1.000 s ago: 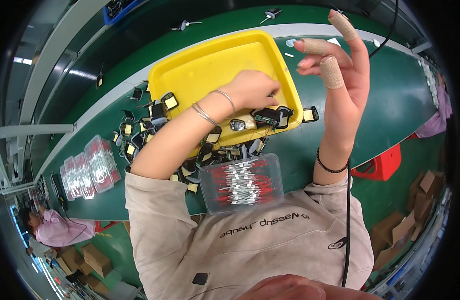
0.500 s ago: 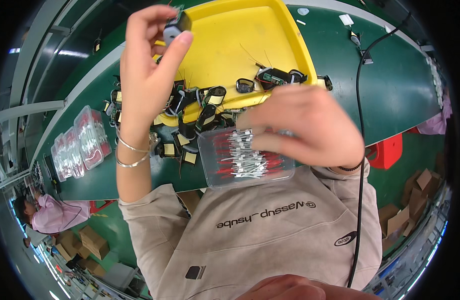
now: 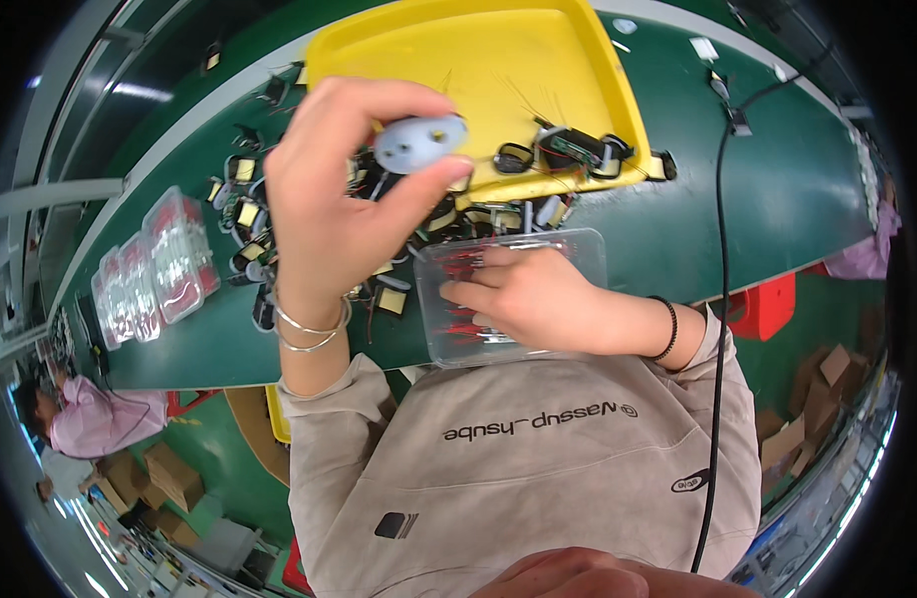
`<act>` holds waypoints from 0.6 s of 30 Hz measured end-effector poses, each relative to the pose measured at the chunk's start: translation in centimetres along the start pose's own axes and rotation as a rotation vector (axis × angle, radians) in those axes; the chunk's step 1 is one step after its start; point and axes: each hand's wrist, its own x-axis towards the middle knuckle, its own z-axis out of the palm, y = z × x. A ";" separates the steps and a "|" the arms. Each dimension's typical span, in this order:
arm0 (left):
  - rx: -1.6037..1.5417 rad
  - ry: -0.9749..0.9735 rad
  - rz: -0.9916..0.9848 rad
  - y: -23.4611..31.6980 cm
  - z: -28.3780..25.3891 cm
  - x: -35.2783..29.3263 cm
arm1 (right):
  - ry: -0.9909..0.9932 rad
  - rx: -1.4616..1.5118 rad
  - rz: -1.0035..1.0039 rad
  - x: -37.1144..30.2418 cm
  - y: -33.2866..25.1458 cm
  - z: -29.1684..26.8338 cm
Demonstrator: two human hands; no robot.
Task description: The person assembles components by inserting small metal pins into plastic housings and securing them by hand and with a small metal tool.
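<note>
My left hand (image 3: 339,189) is raised over the near edge of the yellow tray (image 3: 633,110). Between its thumb and fingers it grips a small grey oval plastic housing (image 3: 420,146), its face with several holes turned toward me. My right hand (image 3: 538,302) reaches into a clear plastic box (image 3: 590,261) of short red and white wire leads (image 3: 460,267). Its fingers are apart and touch the wires; their tips are partly hidden among them.
Black housings with circuit boards (image 3: 578,149) lie in the tray; more devices (image 3: 247,214) are heaped at its left. Clear boxes of wires (image 3: 174,259) stand left on the green table (image 3: 777,179). A black cable (image 3: 719,299) hangs at the right. A person (image 3: 95,414) in pink sits far left.
My left hand has moved right and down, turning the housing so its oval face shows. My right hand has dropped from above the box into the wires.
</note>
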 end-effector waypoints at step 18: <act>-0.412 -0.138 -0.045 -0.7 -2.3 -0.1 | 0.755 1.014 0.184 0.0 1.7 -8.0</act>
